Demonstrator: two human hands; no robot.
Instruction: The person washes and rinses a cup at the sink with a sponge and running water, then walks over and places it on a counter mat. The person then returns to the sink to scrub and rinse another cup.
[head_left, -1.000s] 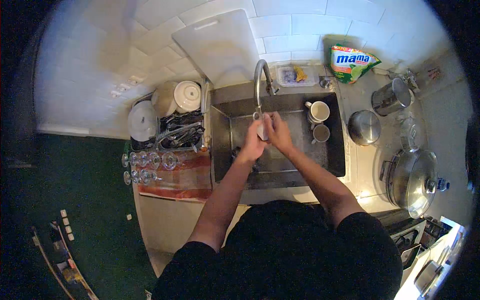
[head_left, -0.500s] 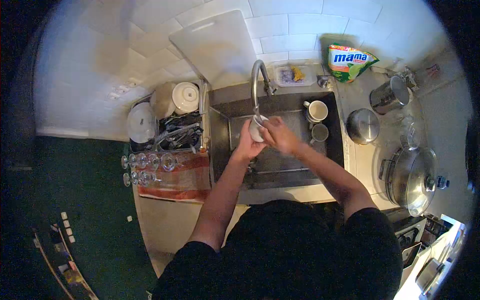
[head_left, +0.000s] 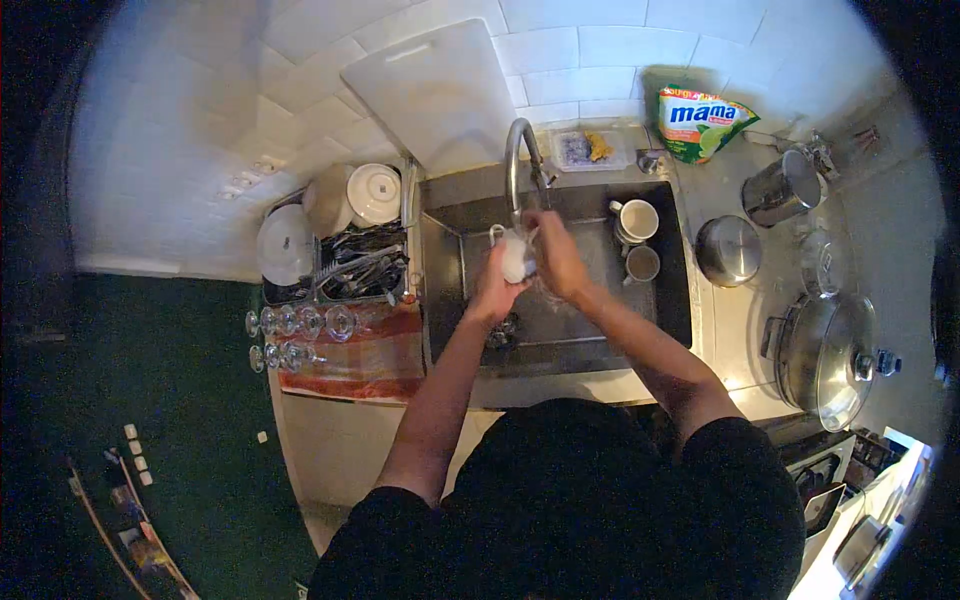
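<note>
A white mug [head_left: 515, 258] is held under the faucet [head_left: 513, 165], above the sink [head_left: 590, 355]. Its handle shows at the upper left. My left hand [head_left: 494, 288] is closed around the mug from the left and below. Against the mug's right side, just below the spout, is my right hand [head_left: 557, 262]; motion smears its fingers, so their grip cannot be made out. Farther right in the sink stand a white mug [head_left: 637, 219], upright on another cup, and a greyish mug [head_left: 642, 263].
Left of the sink, a dish rack [head_left: 408, 215] holds plates, bowls and cutlery. Several stemmed glasses [head_left: 340, 322] lie on a reddish cloth [head_left: 385, 350]. To the right are a metal bowl [head_left: 728, 250], a large lidded pot [head_left: 830, 360] and a detergent pouch [head_left: 700, 125].
The mug has turned in my left hand, so its handle now shows at the upper left. My right hand has shifted slightly up, closer to the spout.
</note>
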